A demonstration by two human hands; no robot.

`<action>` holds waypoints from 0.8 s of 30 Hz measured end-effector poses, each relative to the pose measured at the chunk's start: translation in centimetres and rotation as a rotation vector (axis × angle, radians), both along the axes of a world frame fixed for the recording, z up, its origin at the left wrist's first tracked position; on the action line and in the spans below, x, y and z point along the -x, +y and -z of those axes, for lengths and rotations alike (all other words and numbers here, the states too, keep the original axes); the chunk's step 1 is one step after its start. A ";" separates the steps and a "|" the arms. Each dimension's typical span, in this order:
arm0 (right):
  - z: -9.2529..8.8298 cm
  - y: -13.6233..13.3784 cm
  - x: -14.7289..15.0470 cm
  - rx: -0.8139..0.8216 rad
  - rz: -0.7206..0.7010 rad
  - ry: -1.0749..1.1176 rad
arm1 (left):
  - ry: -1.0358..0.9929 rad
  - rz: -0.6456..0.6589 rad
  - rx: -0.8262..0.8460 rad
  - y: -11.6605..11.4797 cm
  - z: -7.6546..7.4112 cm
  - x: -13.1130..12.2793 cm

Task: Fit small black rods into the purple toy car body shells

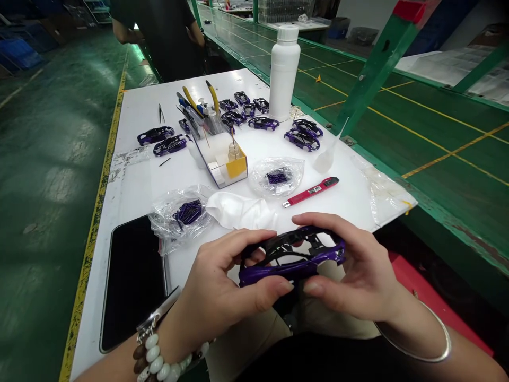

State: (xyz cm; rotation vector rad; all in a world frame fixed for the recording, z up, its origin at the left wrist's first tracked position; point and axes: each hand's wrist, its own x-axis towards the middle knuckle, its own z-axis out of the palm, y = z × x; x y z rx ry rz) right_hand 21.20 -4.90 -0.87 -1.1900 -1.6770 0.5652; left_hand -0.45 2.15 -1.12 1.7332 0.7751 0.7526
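A purple and black toy car body shell (292, 260) with open window gaps is held up over the near edge of the table. My left hand (234, 276) grips its left end, thumb along the lower side and fingers over the top. At the other end my right hand (353, 270) holds it the same way, its fingers curled over the upper edge. Just beyond lies a crumpled white cloth (240, 209). A red utility knife (310, 192) rests farther right. Two clear plastic bags, one on the left (189, 212) and one in the middle (278, 176), contain small purple parts.
A tablet (133, 281) lies at the left. Behind the bags stand a box with a small glass jar (234, 151), a holder of pliers and tweezers (202, 111), and a tall white bottle (284, 74). Several more car shells (262, 123) sit around them. A person (159, 37) is beyond the table.
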 end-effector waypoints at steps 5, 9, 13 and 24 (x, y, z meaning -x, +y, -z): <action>0.3 0.0 0.3 0.018 0.012 0.086 | -0.012 0.002 0.030 -0.1 0.0 -0.1; 0.6 0.1 0.5 0.100 -0.038 0.228 | 0.040 -0.031 0.055 -0.1 -0.4 -0.3; 0.9 0.2 0.7 0.113 -0.119 0.372 | 0.055 0.003 -0.170 -0.2 -0.7 -0.6; 2.0 0.5 -1.1 -0.122 -0.393 0.271 | 0.261 0.032 -1.124 -1.2 -1.6 0.9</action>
